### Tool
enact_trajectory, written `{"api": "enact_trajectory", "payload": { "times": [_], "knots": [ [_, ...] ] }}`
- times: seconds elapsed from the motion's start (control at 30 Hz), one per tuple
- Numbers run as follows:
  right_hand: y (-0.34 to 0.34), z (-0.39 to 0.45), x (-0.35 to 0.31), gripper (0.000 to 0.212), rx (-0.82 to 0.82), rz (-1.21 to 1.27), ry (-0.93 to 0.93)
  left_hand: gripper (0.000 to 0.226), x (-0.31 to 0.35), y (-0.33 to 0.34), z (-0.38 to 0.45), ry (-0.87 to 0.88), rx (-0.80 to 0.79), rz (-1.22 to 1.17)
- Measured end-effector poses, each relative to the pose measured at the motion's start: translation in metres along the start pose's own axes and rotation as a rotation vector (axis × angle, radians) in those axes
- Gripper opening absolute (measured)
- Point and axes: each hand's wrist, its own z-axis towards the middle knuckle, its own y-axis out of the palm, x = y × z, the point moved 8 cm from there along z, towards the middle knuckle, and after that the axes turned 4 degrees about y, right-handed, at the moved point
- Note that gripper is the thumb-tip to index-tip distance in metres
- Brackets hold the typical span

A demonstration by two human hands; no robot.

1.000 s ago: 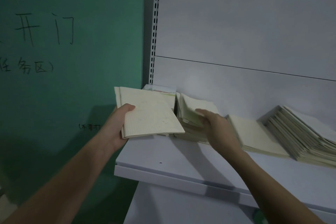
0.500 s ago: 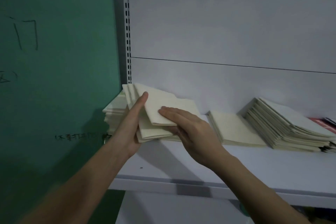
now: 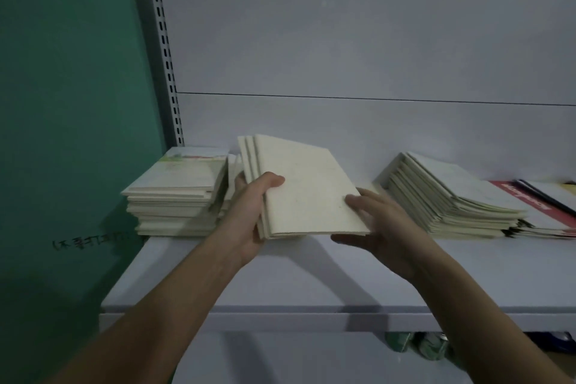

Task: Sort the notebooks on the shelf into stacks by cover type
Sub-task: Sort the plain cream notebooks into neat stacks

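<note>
left hand (image 3: pixel 249 221) gripping cream notebooks (image 3: pixel 302 187), thumb curled over the top cover, held above the shelf (image 3: pixel 280 277) at centre. right hand (image 3: pixel 383 234) at 3 o'clock of them, fingers relaxed and spread, touching the right edge. left stack (image 3: pixel 177 193) at 9 o'clock, slanted stack (image 3: pixel 448 196) at 3 o'clock, red book (image 3: pixel 526 206) beyond.

Dim, bluish light; soft arm shadows on the shelf (image 3: pixel 280 284); edges bowed, perhaps slightly blurred.

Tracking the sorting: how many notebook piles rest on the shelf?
2 clear: left pile by the green wall, fanned right pile. The hands' bundle may hide more.
</note>
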Motion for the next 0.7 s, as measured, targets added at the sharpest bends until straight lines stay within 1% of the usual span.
{"api": "enact_trajectory", "payload": {
  "times": [0.03,0.1,0.2,0.23,0.3,0.33,0.43,0.5,0.57,0.6,0.67,0.7],
  "knots": [
    [-0.008,-0.001,0.002,0.019,0.004,0.001,0.003,0.042,-0.006,0.01,0.0,-0.022,-0.013,0.046],
    [-0.03,-0.003,0.005,0.014,0.095,0.014,-0.021,0.043,-0.016,0.031,0.001,-0.06,-0.047,0.152],
    [-0.07,-0.007,0.01,0.02,0.279,-0.018,-0.063,0.049,-0.034,0.063,0.005,-0.14,-0.169,0.259],
    [-0.082,-0.009,0.01,0.021,0.336,-0.051,-0.082,0.047,-0.04,0.072,0.007,-0.156,-0.209,0.273],
    [-0.102,-0.009,0.008,0.023,0.402,-0.131,-0.115,0.035,-0.052,0.085,0.012,-0.148,-0.236,0.28],
    [-0.109,-0.006,0.005,0.025,0.416,-0.17,-0.127,0.033,-0.056,0.089,0.015,-0.127,-0.226,0.295],
    [-0.123,0.01,-0.006,0.035,0.439,-0.325,-0.206,0.037,-0.071,0.098,0.028,-0.024,-0.14,0.376],
    [-0.13,0.025,-0.009,0.043,0.5,-0.512,-0.264,0.037,-0.087,0.099,0.038,0.057,-0.085,0.476],
    [-0.135,0.043,-0.007,0.052,0.557,-0.691,-0.256,0.054,-0.103,0.097,0.049,0.088,-0.042,0.586],
    [-0.136,0.053,-0.004,0.054,0.568,-0.739,-0.254,0.061,-0.112,0.093,0.057,0.087,-0.02,0.635],
    [-0.138,0.066,0.002,0.054,0.595,-0.799,-0.282,0.066,-0.123,0.087,0.067,0.085,0.011,0.757],
    [-0.139,0.07,0.005,0.052,0.614,-0.857,-0.312,0.062,-0.125,0.086,0.069,0.095,0.016,0.833]
  ]
}}
